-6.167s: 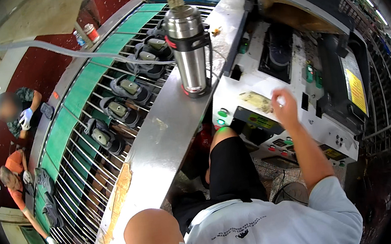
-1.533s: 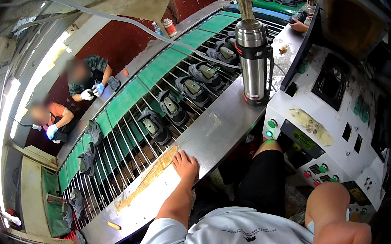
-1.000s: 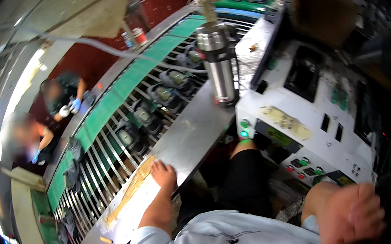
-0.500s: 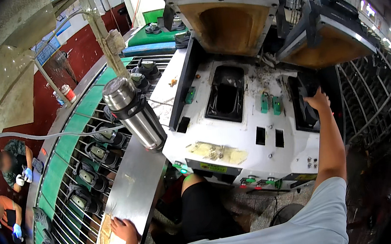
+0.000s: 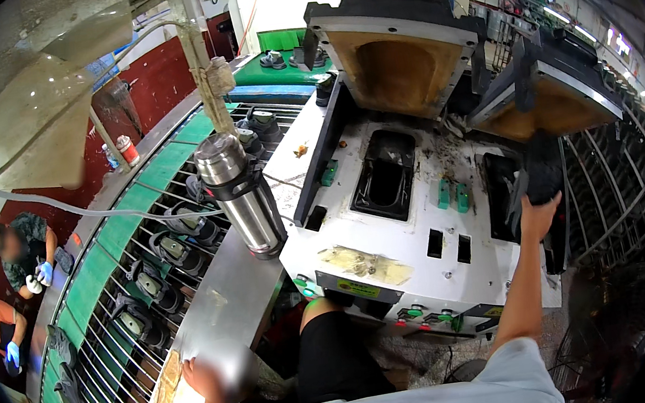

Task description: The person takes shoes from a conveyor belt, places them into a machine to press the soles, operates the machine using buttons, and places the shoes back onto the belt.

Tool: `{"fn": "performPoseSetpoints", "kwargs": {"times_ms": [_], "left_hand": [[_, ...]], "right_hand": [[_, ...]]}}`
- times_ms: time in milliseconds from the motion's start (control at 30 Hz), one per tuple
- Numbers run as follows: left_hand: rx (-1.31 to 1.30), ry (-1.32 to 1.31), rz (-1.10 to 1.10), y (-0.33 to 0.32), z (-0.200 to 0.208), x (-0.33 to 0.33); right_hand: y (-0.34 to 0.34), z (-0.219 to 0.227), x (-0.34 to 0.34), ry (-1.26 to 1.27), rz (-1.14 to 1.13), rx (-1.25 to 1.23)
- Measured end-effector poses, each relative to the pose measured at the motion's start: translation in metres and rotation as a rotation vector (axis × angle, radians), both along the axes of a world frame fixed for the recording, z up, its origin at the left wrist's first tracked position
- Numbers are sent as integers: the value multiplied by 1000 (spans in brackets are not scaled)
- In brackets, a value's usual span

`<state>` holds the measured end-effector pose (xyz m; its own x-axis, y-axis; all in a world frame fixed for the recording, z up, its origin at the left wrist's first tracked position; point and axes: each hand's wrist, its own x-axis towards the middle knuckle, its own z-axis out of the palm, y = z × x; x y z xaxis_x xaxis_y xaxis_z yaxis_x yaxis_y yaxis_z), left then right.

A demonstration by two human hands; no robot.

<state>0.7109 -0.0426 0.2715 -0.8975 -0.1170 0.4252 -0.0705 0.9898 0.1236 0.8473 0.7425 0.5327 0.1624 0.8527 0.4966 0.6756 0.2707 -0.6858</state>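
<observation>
My right hand (image 5: 539,216) grips a dark shoe (image 5: 543,164) above the right well (image 5: 498,181) of a white machine. Its fingers wrap round one end of the shoe, whose black sole faces outward. Over that well hangs a raised lid (image 5: 550,108) with a brown inner face. My left hand (image 5: 202,377) rests on the edge of the metal bench (image 5: 227,304), fingers laid out and nothing in them; a blur lies beside it. The left well (image 5: 382,183) of the machine holds no shoe, and its larger lid (image 5: 401,65) is tilted up.
A steel thermos (image 5: 241,199) stands on the bench beside the machine. Left of it, several dark shoes (image 5: 155,284) sit on a roller conveyor with a green belt (image 5: 99,267). Two people work at the far left. A wire rack (image 5: 615,184) stands to the right.
My right hand has lifted a dark shoe out of the right well and drawn it up and nearer to me. My left hand has stayed on the bench. The view has shifted slightly.
</observation>
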Motion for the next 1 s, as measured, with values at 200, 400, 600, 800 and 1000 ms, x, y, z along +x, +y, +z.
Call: {"fn": "performPoseSetpoints", "kwargs": {"times_ms": [200,400,600,800,1000], "left_hand": [[169,-357,-164,66,-3,9],[1214,-526,-846,233,117,53],[2054,-959,-1390,248,161,21],[2585,-382,-699,78,198,44],[2431,304,-86,-84,144,93]], "right_hand": [[-29,-76,75,531,60,156],[-114,-96,74,1180,839,-259],[-347,-61,-29,991,1293,-1092],[-442,-25,-93,-41,2083,-642],[-485,115,-75,1507,1760,369]]}}
